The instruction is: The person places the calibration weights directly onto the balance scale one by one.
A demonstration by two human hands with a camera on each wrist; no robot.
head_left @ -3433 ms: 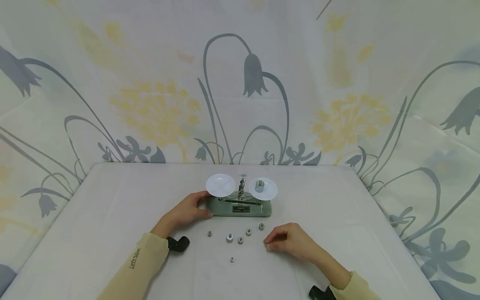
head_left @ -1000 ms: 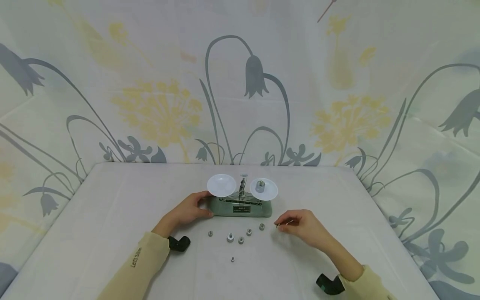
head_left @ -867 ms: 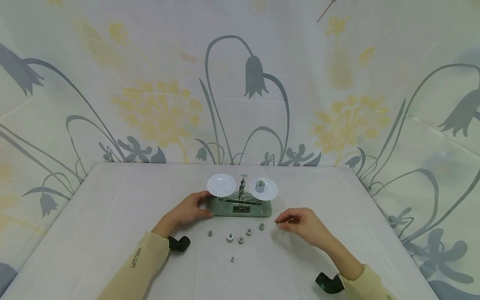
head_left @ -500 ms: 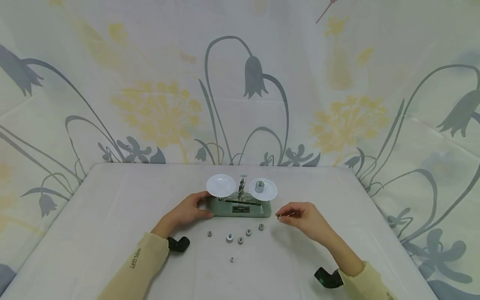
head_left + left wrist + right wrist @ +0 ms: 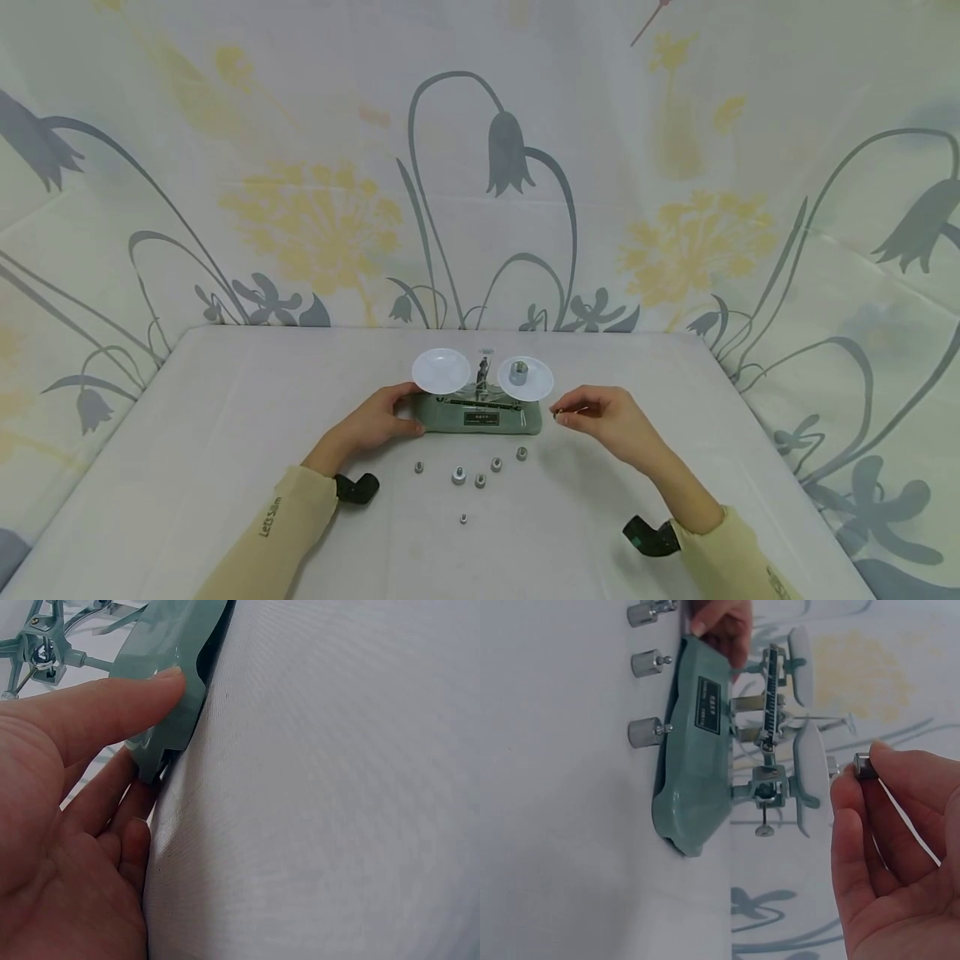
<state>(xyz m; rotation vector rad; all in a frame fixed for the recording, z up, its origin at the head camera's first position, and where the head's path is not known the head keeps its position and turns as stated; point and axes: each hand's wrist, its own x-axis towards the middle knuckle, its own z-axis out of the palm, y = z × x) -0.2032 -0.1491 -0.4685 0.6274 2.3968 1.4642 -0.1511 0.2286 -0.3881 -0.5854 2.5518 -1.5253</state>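
Observation:
A balance scale (image 5: 450, 418) with a green base stands at the back middle of the table. My left hand (image 5: 375, 414) grips the base's left end; in the left wrist view the thumb lies across the front and the other fingers reach behind. Nothing lies on the left white pan (image 5: 441, 371), while the right pan (image 5: 540, 387) bears a large metal weight (image 5: 518, 372). Beside the scale, to the right of that pan, my right hand (image 5: 611, 422) is raised and pinches a small metal weight (image 5: 866, 766) between thumb and fingertips.
Several metal weights, one of them wider (image 5: 459, 476), stand on the white tablecloth (image 5: 360, 550) in front of the scale. The smallest weight (image 5: 463, 519) is nearest the front. A flowered curtain (image 5: 480, 233) rises behind the table. Black wrist cameras (image 5: 651, 537) are worn at the sleeves.
My right hand has moved from the front of the table back and up beside the scale, carrying the small weight. My left hand keeps its grip on the base.

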